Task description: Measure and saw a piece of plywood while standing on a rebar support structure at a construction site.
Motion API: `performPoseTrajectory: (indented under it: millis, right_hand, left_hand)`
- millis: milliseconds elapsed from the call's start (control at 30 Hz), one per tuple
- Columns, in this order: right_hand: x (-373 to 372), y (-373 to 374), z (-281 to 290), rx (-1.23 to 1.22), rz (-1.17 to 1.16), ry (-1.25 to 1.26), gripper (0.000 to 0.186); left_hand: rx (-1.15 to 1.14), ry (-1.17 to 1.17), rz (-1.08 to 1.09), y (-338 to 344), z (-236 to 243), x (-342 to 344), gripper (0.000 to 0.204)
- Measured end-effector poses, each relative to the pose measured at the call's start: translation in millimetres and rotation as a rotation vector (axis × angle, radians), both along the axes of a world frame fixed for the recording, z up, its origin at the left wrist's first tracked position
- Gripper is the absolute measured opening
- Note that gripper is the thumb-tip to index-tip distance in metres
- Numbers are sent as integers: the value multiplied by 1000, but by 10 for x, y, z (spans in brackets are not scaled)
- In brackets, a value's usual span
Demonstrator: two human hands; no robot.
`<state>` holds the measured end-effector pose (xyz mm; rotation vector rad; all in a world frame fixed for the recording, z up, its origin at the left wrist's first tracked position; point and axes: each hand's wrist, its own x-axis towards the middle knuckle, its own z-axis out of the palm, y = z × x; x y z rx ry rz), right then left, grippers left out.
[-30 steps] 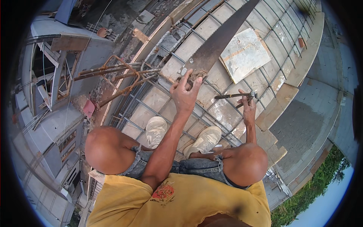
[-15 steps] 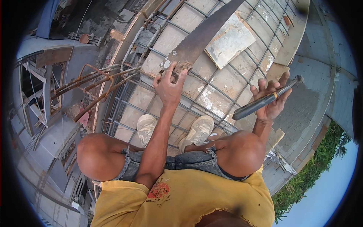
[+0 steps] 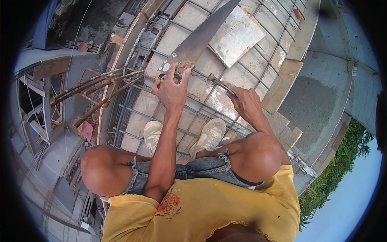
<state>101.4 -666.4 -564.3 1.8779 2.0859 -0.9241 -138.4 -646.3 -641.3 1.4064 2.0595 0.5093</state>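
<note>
My left hand (image 3: 172, 93) is closed on the worn handle end of a handsaw (image 3: 194, 45), with thumb and fingers on either side. The dark, toothed blade slants up and to the right, and whitish spots show near its handle. My right hand (image 3: 246, 103) is wrapped round a hammer (image 3: 221, 84), its small metal head pointing left towards the saw handle but apart from it. Most of the hammer's grip is hidden by the hand. Just right of the blade, a white-smeared board (image 3: 238, 37) lies on the steel bars.
A grid of steel rebar (image 3: 201, 105) over boards lies around my shoes (image 3: 212, 134). Rusty bars (image 3: 90, 97) stick out on the left past a timber edge (image 3: 128, 44), with a drop to lower structures. Wooden planks (image 3: 282, 86) edge the right side, beside grey cement (image 3: 308, 109).
My right hand has swung the hammer left and inward, turning it so its head now faces the saw handle. The left hand keeps its hold on the saw; the view has shifted slightly.
</note>
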Motion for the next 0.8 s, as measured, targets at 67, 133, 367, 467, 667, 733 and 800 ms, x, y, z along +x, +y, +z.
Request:
performPoseTrajectory:
  millis: [67,133,367,467,667,733,800]
  right_hand:
    - [-35,3,21,91,148,-131,58]
    - [-78,14,0,190,187,-205,66]
    - [-196,94,-224,272,225,-280,81]
    - [-268,92,-289,294,247,-239,83]
    - [-337,98,-351,372,305,-281,73]
    - [-333,97,-347,374,318,-289,73]
    - [-328,94,-324,381,308,-293,76]
  left_hand:
    - [-18,22,-14,0,-1,20,64]
    - [-9,18,-21,-1,6,40,64]
    - [-135,11,-1,-2,70,71,65]
    - [-162,14,-7,-3,75,92,66]
    - [-174,20,-19,-13,69,127,67]
    - [-168,-3,-15,-24,65,128,67]
    - [-167,-15,-12,-35,56,125,66]
